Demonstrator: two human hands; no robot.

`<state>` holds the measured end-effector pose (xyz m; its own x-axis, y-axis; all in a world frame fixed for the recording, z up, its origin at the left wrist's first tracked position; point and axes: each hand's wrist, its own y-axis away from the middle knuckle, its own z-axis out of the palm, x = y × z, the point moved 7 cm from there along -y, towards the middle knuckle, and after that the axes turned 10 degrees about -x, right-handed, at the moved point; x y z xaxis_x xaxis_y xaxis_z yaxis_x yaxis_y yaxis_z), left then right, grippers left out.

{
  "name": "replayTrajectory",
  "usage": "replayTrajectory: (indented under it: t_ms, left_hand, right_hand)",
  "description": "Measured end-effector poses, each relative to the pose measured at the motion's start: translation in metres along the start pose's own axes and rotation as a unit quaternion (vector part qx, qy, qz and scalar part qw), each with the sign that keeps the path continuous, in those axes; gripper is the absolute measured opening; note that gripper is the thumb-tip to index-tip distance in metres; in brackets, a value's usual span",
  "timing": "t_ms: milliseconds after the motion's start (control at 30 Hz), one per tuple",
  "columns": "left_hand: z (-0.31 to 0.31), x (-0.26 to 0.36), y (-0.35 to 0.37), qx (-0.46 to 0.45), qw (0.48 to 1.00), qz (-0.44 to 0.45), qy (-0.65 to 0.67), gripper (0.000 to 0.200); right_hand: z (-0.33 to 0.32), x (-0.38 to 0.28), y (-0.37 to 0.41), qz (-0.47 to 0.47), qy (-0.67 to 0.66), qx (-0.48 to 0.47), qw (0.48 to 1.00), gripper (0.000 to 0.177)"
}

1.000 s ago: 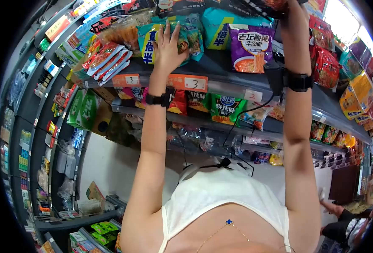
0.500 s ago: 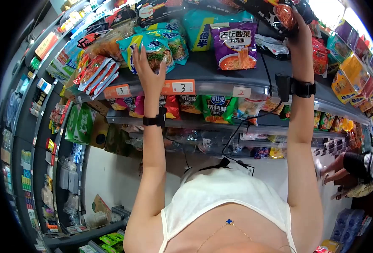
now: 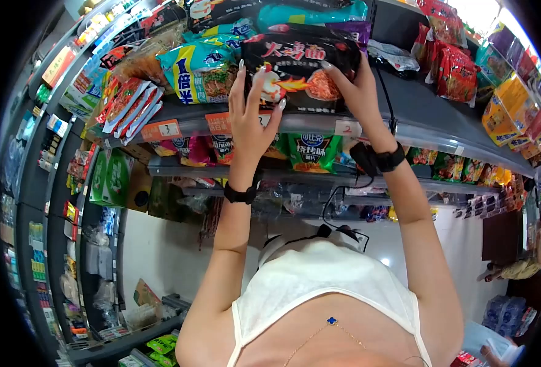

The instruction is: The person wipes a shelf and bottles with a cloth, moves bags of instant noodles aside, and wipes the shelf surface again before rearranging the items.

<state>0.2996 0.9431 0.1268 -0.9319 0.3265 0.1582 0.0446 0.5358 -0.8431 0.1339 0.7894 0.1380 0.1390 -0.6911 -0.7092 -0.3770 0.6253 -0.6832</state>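
Black noodle packet located over the front of the upper shelf, its lower edge near the shelf lip; whether it bears on the shelf cannot be told. Long axis runs left to right, roughly parallel to the lip. Printed face turned toward the wearer, lettering upright, noodle picture toward the right end. Right hand holds that right end: thumb laid across the front, forefinger at the edge, grip closed on the packet; remaining fingers hidden. Left hand lies at the lower left of the packet, fingers pointing up, back of the hand visible, grip wide with thumb set apart from the fingers; firm contact cannot be judged. Both arms reach forward, the right one slanting inward; a black band circles each wrist. Teal noodle packet lies just left of the black one. Purple packet shows partly behind its upper right corner. Silver packet and red packets lie farther right on the same shelf. Containers: green box at the left, contents not visible. Lower shelf carries a green chip bag among other bags.
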Motion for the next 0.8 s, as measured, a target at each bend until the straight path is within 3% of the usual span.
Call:
replayTrajectory:
  t_ms: [33, 67, 167, 200, 300, 333, 467, 567, 633, 700, 767, 800]
  left_hand:
    - [0.007, -0.002, -0.001, -0.019, 1.000, -0.006, -0.014, 0.056]
    - [0.012, -0.008, -0.002, -0.026, 0.999, -0.028, -0.007, 0.055]
    - [0.021, -0.021, -0.004, -0.046, 0.996, -0.080, -0.015, 0.055]
    - [0.022, -0.023, -0.004, -0.045, 0.995, -0.092, -0.021, 0.055]
    - [0.021, -0.026, -0.003, -0.028, 0.993, -0.107, -0.033, 0.054]
    - [0.019, -0.022, -0.002, -0.016, 0.994, -0.100, -0.037, 0.054]
    - [0.009, -0.011, 0.008, 0.005, 0.995, -0.090, -0.044, 0.054]
    - [0.013, -0.010, 0.021, -0.011, 0.994, -0.101, -0.031, 0.054]
    - [0.020, -0.008, 0.028, -0.029, 0.994, -0.103, -0.014, 0.052]
    - [0.032, -0.006, 0.034, -0.073, 0.984, -0.163, -0.004, 0.052]
    - [0.040, -0.002, 0.039, -0.099, 0.979, -0.139, -0.111, 0.052]
    - [0.043, -0.004, 0.043, -0.088, 0.983, -0.135, -0.084, 0.051]
  right_hand:
    - [0.004, -0.001, -0.002, -0.013, 0.078, 0.008, 0.997, 0.046]
    - [0.009, -0.005, -0.006, -0.046, 0.060, 0.027, 0.997, 0.046]
    - [0.023, -0.004, -0.010, -0.088, 0.195, 0.023, 0.977, 0.050]
    - [0.027, -0.009, -0.005, -0.101, 0.207, 0.065, 0.971, 0.049]
    - [0.028, -0.001, 0.000, -0.046, 0.211, -0.002, 0.976, 0.087]
    - [0.025, -0.013, 0.004, -0.045, 0.218, -0.007, 0.975, 0.092]
    - [-0.007, -0.041, 0.027, -0.065, 0.277, 0.011, 0.959, 0.086]
    - [-0.041, -0.042, 0.038, -0.048, 0.269, 0.006, 0.962, 0.066]
    - [-0.065, -0.044, 0.041, -0.042, 0.268, 0.000, 0.962, 0.040]
    - [-0.088, -0.039, 0.047, -0.010, 0.294, -0.021, 0.956, 0.029]
    - [-0.111, -0.040, 0.057, -0.001, 0.340, -0.005, 0.940, 0.024]
    - [-0.122, -0.040, 0.062, 0.003, 0.363, 0.005, 0.932, 0.022]
